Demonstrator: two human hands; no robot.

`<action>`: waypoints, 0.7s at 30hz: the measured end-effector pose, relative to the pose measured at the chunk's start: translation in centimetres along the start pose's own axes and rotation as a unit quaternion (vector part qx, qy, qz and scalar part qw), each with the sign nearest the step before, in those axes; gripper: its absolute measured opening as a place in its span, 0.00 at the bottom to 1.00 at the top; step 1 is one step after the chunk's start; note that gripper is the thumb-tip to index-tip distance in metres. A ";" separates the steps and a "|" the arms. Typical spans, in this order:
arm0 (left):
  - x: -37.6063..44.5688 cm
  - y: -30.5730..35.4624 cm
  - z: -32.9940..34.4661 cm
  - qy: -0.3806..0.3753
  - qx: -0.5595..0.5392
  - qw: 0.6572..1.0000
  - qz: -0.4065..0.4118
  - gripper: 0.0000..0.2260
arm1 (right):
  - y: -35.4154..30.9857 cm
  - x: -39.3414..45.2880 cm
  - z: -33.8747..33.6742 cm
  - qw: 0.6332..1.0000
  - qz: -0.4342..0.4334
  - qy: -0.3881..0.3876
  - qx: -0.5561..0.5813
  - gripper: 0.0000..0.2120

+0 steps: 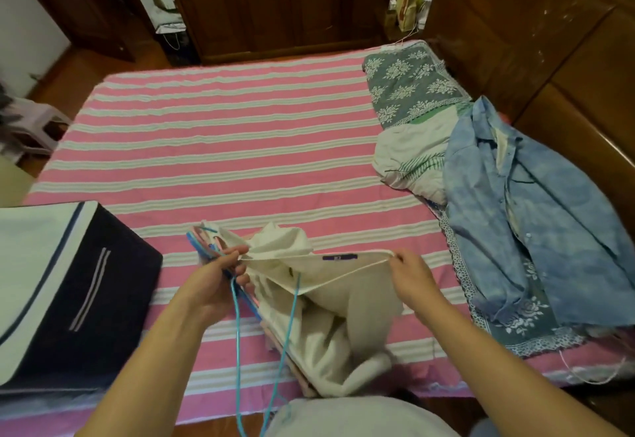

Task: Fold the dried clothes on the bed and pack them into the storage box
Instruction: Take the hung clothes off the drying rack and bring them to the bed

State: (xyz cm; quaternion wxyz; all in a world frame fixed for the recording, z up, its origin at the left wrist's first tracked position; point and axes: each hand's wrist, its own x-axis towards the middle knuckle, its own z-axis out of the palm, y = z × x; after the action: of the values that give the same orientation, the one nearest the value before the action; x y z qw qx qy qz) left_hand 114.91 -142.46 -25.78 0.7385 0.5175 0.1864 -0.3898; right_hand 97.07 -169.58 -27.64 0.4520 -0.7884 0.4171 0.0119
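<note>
On the near edge of the pink-and-white striped bed sheet [220,148], a cream-white garment [330,320] is stretched by its neckline between two hands. Left hand [214,283] has its fingers curled round one end of the neck opening, together with a bundle of blue and pink hangers [237,299] whose turquoise wire hangs down toward the person's lap. Right hand [410,277] pinches the other end of the neckline between thumb and fingers, pulling it taut; a small purple label [339,257] shows inside the collar. Beside the left forearm, at the bed's near left corner, stands the dark navy fabric storage box [86,299], its pale lid flap open. Well apart, on the right, a blue denim shirt [536,223] lies spread over a grey floral cloth [409,82] and a white quilt [409,158].
</note>
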 end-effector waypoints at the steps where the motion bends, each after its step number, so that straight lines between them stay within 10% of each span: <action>1: -0.1 0.4 -0.3 -0.022 0.043 0.999 -0.010 0.06 | -1.4 0.8 0.0 0.999 -0.002 0.011 0.040 0.10; 6: -1.2 4.0 -0.8 -0.155 0.199 0.967 -0.031 0.03 | -7.9 4.1 -0.3 0.994 -0.049 0.018 0.093 0.07; 12: -3.9 8.7 -0.2 -0.197 0.193 0.961 0.039 0.11 | -0.8 6.5 -0.4 0.976 0.070 -0.003 -0.204 0.15; 15: -4.5 10.1 0.2 -0.167 0.226 0.958 0.067 0.04 | 2.0 6.5 -4.2 0.974 0.157 0.125 -0.101 0.16; 21: 0.5 7.8 4.6 -0.090 0.281 0.952 0.082 0.04 | -6.0 5.7 -12.2 0.952 -0.050 0.290 0.084 0.12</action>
State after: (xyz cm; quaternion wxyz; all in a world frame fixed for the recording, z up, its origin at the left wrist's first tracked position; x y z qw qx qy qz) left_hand 120.63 -145.59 -19.41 0.6062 0.6806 -0.0409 -0.4094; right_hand 100.46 -180.66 -18.43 0.3761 -0.7366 0.4901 -0.2752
